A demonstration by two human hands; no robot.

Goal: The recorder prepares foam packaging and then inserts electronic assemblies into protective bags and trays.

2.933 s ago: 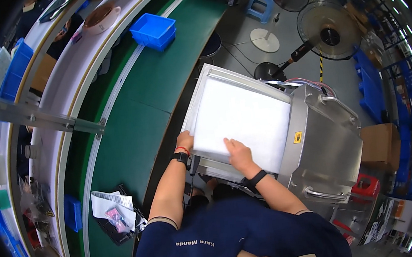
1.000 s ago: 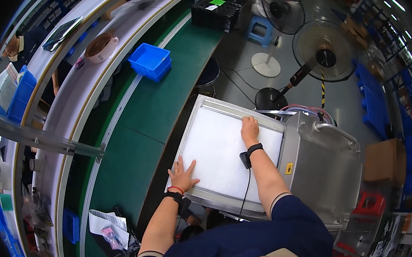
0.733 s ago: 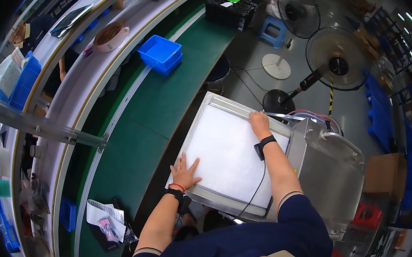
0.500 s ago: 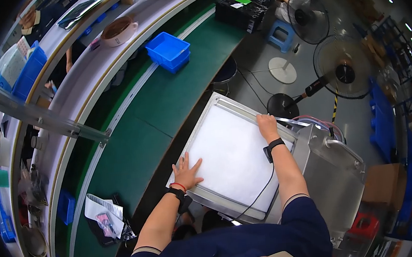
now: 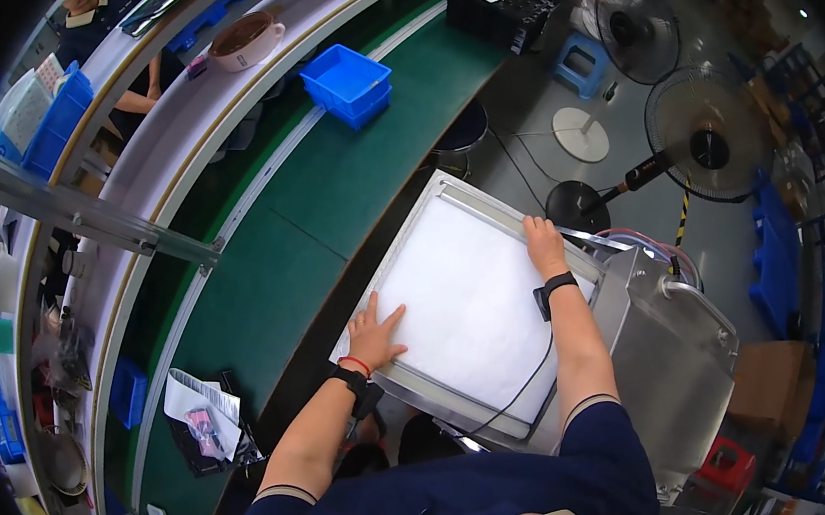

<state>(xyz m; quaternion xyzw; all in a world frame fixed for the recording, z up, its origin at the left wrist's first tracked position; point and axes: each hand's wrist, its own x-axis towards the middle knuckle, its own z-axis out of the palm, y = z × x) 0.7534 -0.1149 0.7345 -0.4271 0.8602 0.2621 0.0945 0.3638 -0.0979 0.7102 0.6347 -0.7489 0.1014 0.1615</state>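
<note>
A large white flat panel in a metal frame (image 5: pixel 466 292) lies tilted across a metal machine housing (image 5: pixel 674 351) in front of me. My left hand (image 5: pixel 372 334) rests flat, fingers spread, on the panel's near left edge. My right hand (image 5: pixel 544 246) lies on the panel's far right edge, fingers curled over the frame. Both wrists wear dark bands, and a thin dark cord runs from the right one across the panel.
A green workbench (image 5: pixel 327 206) runs to my left, with a blue bin (image 5: pixel 346 81) and a black tray (image 5: pixel 506 1) on it. Papers and small parts (image 5: pixel 203 420) lie at its near end. Two standing fans (image 5: pixel 712 141) and a blue stool (image 5: pixel 581 64) are on the floor.
My right hand slid from the panel's near edge up to its far right edge. My left hand spread flat at the near left edge. My head turned slightly.
</note>
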